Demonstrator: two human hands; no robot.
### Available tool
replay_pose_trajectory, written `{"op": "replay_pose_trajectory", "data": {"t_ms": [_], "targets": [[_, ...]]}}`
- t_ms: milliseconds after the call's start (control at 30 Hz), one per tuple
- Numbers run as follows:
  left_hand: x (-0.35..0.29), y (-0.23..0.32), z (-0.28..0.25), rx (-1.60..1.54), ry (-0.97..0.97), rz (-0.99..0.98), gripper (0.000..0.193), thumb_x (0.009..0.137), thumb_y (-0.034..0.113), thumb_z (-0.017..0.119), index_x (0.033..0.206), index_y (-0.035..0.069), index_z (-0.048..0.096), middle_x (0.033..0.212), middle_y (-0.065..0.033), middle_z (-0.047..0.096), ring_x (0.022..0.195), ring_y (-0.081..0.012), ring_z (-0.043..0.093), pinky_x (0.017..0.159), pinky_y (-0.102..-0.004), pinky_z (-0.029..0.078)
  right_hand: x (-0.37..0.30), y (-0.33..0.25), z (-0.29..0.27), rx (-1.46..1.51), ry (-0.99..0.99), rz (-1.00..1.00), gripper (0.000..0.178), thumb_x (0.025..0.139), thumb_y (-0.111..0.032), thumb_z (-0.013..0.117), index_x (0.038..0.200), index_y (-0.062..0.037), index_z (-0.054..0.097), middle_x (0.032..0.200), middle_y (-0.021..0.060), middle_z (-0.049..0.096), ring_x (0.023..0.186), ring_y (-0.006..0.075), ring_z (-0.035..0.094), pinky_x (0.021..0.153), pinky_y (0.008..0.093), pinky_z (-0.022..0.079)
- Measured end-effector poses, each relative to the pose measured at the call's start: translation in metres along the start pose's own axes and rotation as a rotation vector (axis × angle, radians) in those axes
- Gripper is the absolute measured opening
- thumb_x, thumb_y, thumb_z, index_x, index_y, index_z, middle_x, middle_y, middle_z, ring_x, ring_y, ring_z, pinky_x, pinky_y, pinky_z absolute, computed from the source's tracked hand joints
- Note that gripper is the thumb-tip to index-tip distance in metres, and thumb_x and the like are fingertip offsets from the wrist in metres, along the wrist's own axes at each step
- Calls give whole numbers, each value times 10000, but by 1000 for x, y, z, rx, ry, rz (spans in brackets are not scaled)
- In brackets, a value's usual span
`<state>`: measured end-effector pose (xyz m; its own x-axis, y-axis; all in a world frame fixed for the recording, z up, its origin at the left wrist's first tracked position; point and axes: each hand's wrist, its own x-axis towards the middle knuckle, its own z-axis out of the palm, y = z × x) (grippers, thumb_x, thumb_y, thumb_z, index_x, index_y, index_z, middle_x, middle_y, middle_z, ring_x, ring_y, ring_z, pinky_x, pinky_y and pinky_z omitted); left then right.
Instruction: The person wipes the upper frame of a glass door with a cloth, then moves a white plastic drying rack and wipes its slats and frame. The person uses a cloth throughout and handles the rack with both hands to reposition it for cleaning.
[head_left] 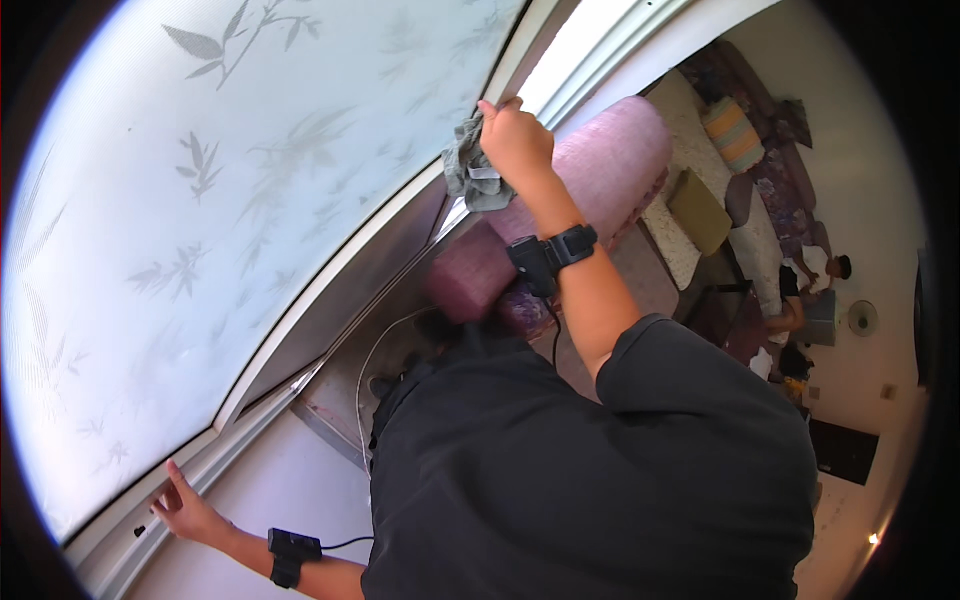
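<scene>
A large frosted window panel (290, 200) with grey bamboo leaf patterns leans across the left of the view, edged by a pale frame (330, 270). My right hand (518, 145) is closed at the frame's upper right edge, with a crumpled grey-green cloth (477, 172) held beneath it. A small white tag shows on the cloth. At the lower left, my left hand (188, 512) grips the frame's lower edge, thumb up along it and fingers bent around it. Part of those fingers is hidden. Both wrists wear black strapped devices.
A pink rolled sofa arm (610, 165) lies close beyond my right forearm. Window tracks (250, 430) run below the panel. A thin white cable (362, 400) hangs beside my body. Farther right are a striped cushion (735, 135), a seated person (815, 270) and a fan (862, 318).
</scene>
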<state>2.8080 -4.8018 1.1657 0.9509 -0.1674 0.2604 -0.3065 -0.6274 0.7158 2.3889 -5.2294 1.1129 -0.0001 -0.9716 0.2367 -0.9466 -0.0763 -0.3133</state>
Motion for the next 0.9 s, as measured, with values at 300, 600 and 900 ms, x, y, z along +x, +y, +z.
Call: {"op": "replay_pose_trajectory", "data": {"t_ms": [300, 600, 900], "targets": [[-3, -2, -5, 63, -8, 34, 426, 817, 340, 818, 1018, 1, 656, 965, -113, 721, 889, -197, 667, 843, -320, 513, 5, -5, -7, -27, 5, 22, 580, 1014, -459, 388, 997, 86, 585, 800, 273, 682, 794, 438, 687, 695, 489, 550], [1, -11, 1, 225, 1, 41, 558, 826, 529, 744, 1002, 4, 675, 1000, -92, 739, 898, -210, 663, 872, -327, 491, 6, -3, -8, 39, 17, 4, 567, 1010, -453, 412, 954, 75, 612, 757, 258, 675, 755, 424, 686, 665, 486, 552], [0, -33, 23, 284, 266, 147, 470, 859, 407, 760, 956, -36, 635, 882, -150, 723, 812, -227, 694, 751, -327, 560, 10, 20, -3, 143, 87, -132, 666, 955, -583, 487, 1050, 60, 635, 585, 164, 629, 569, 352, 651, 516, 438, 509]]}}
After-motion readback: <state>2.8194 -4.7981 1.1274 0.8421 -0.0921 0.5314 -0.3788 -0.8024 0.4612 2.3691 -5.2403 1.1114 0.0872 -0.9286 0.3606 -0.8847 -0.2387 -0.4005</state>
